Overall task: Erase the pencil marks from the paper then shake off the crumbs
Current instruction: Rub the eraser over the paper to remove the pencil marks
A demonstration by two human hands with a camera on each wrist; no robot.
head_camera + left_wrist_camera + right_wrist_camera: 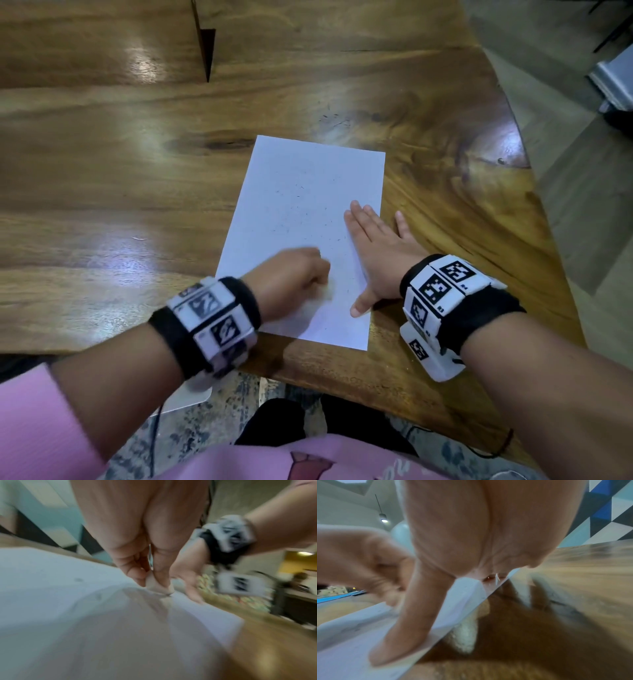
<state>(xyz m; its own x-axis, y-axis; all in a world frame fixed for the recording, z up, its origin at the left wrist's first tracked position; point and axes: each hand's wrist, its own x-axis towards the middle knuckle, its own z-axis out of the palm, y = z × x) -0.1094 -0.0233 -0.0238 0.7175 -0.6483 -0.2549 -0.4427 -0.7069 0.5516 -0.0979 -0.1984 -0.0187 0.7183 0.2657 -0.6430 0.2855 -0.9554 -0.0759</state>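
A white sheet of paper lies on the wooden table, speckled with dark eraser crumbs. My left hand is curled over the paper's near part and pinches a small pale eraser against the sheet; the hand is blurred. My right hand lies flat with straight fingers on the paper's right edge, its thumb on the sheet and its little finger on the wood. The left wrist view shows the paper below the eraser.
The table's right edge curves close beside the paper, with floor beyond. A dark slit cuts the tabletop at the back. More crumbs lie on the wood beyond the paper. My pink sleeve is at the lower left.
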